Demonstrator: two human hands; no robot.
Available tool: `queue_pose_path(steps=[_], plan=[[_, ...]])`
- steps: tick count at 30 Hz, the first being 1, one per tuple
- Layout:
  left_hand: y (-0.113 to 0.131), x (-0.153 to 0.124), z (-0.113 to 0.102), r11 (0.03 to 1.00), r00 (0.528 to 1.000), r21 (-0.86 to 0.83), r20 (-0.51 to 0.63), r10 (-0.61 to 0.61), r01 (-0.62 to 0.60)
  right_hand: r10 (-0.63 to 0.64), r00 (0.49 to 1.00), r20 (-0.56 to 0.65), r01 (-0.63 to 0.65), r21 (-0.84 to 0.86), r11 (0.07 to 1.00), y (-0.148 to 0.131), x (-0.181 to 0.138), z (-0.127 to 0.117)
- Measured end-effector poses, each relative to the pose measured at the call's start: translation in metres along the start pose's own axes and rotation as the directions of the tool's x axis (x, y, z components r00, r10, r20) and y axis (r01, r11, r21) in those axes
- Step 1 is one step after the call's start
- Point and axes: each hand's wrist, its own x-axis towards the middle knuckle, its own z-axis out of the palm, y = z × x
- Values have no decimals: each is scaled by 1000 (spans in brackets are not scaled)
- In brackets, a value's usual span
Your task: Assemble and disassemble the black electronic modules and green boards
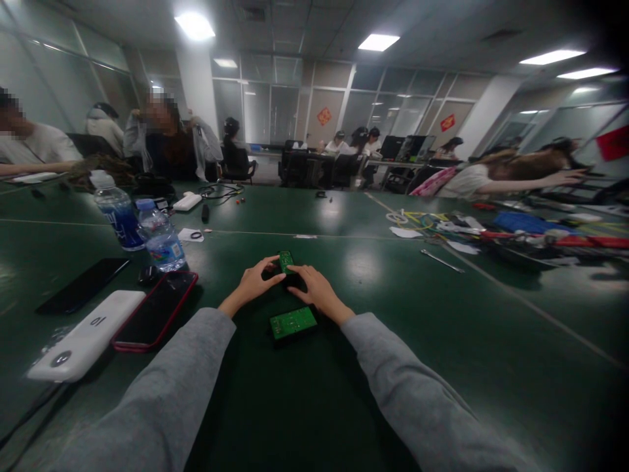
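My left hand [254,283] and my right hand [314,290] meet over the green table [393,314], fingers closed together on a small green circuit board [285,261] with a dark part beneath it. A second green circuit board [293,322] lies flat on the table just nearer to me, between my wrists. Both my arms wear grey sleeves.
To my left lie a white power bank [83,342], a red-cased phone [156,311], a black phone [82,284] and two water bottles [147,229]. Cables and tools [491,229] are strewn at the right. Other people sit around the table and further back.
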Motion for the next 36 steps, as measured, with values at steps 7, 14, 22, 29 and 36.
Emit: queue_pose_path(steps=[7,14,22,29,36], plan=[[-2,1,1,1000,1000,9,-2,-7,7,-35,999,30,37,-79,996,0,1,1],[-2,1,2,1000,1000,25,5,9,-10,-45,998,33,48,-89,995,2,2,3],[0,1,2,999,1000,34,8,-7,7,-18,999,42,21,-60,998,-2,0,-1],[-6,3,4,999,1000,42,-11,-13,13,-23,998,51,28,-99,995,0,2,1],[-4,2,4,999,1000,31,-16,11,-11,-10,1000,28,12,-83,996,-1,1,2]])
